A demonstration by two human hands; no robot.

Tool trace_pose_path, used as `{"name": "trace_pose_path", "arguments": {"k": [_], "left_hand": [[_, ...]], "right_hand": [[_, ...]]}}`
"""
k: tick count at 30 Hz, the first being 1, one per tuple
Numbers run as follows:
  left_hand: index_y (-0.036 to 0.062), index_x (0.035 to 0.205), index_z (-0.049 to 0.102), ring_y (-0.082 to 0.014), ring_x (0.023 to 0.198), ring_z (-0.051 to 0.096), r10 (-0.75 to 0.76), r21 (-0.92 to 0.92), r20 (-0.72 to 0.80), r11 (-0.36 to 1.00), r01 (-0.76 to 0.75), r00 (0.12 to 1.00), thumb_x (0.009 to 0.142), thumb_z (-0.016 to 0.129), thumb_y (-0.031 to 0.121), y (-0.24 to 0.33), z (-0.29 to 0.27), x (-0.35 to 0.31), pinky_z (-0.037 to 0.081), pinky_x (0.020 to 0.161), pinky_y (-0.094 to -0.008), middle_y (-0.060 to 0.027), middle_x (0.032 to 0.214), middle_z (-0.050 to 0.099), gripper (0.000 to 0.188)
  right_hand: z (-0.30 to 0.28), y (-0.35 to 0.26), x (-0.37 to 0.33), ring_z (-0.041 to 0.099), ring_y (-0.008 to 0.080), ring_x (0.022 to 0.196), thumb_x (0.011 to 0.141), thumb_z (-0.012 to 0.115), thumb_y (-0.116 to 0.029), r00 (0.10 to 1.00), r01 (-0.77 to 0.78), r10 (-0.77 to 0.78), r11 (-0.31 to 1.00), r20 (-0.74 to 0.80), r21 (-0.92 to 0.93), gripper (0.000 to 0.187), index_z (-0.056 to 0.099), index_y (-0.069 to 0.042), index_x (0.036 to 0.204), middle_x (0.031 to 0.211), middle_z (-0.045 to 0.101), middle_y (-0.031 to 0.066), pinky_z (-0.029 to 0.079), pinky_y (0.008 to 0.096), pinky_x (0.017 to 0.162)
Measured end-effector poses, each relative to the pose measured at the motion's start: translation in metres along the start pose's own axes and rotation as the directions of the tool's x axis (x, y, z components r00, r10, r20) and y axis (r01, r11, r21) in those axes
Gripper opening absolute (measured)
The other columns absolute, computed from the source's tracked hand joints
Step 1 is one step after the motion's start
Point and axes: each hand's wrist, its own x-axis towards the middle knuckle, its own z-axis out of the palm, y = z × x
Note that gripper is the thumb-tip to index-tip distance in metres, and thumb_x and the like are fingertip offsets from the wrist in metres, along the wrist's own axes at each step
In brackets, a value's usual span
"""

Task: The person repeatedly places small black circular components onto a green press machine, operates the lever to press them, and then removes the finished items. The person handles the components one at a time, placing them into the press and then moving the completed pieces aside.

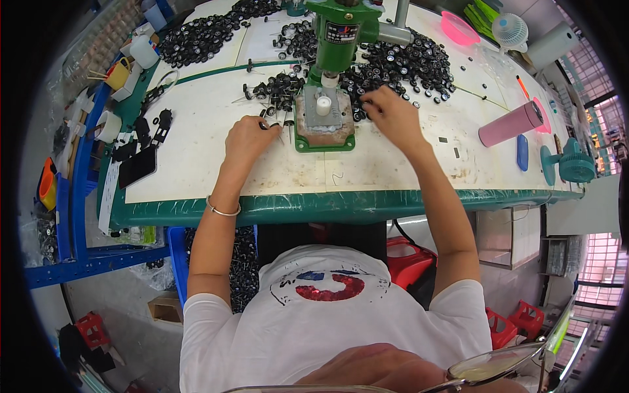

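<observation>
A green hand press (337, 39) stands in the middle of the table, with a white round fixture (324, 105) on the grey metal plate (318, 122) of its base. Left of that base, my left hand (249, 139) is closed on a small black wheel with a thin metal axle (275, 126). On the other side, my right hand (394, 118) has its fingers pinched together at the edge of a heap of black wheels with silvery hubs (419, 62); what they hold, if anything, is hidden. Wheels on axles (278, 88) lie piled beyond my left hand.
More black wheels (196, 39) are heaped at the far left. A phone (137, 167) lies near the left edge. Toward the right are a pink tumbler (511, 124), a blue case (522, 152) and a small green fan (576, 162). A blue crate of parts (178, 252) stands below the table.
</observation>
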Motion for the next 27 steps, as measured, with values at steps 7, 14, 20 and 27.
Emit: {"name": "trace_pose_path", "arguments": {"k": [7,14,20,27], "left_hand": [[0.0024,0.079,0.070,-0.0172,0.055,0.060,0.134,-0.142,-0.066,0.980,-0.142,0.989,0.074,0.073,0.024,-0.020,0.005,0.003,0.044,0.052,-0.0302,-0.0110,0.062,0.064,0.022],[0.0034,0.089,0.067,-0.0052,0.059,0.058,0.113,-0.803,-0.003,0.592,-0.070,0.994,0.078,0.075,0.011,0.024,-0.004,0.004,0.033,0.045,-0.0184,-0.0030,0.071,0.066,0.015],[0.0020,0.092,0.067,-0.0045,0.052,0.048,0.113,-0.935,-0.018,0.350,-0.057,0.993,0.078,0.076,0.008,0.053,0.024,0.032,0.033,0.045,-0.0177,-0.0024,0.072,0.066,0.018],[0.0018,0.090,0.068,-0.0038,0.063,0.056,0.125,-0.934,-0.176,0.293,-0.205,0.977,0.080,0.075,0.009,0.044,0.037,0.031,0.038,0.051,-0.0163,0.0002,0.074,0.064,0.015]], "right_hand": [[0.014,0.002,-0.005,0.058,0.0248,0.084,0.075,0.061,-0.004,0.993,0.116,-0.110,0.970,0.042,-0.215,0.022,0.069,-0.009,0.095,0.089,0.057,0.0052,0.045,0.0385,0.073],[0.015,0.004,0.001,0.057,0.0229,0.084,0.075,0.061,-0.004,0.983,0.177,-0.181,0.932,0.019,-0.317,0.018,0.069,-0.010,0.090,0.090,0.057,0.0051,0.043,0.0370,0.073],[0.020,-0.001,0.008,0.056,0.0222,0.080,0.075,0.063,-0.008,0.984,0.166,-0.180,0.886,0.010,-0.434,0.007,0.065,-0.011,0.080,0.082,0.056,0.0046,0.040,0.0360,0.071],[0.018,0.010,0.011,0.057,0.0201,0.081,0.085,0.063,-0.014,0.987,0.114,-0.145,0.941,-0.074,-0.318,0.008,0.065,-0.010,0.091,0.086,0.060,0.0027,0.040,0.0342,0.074]]}}
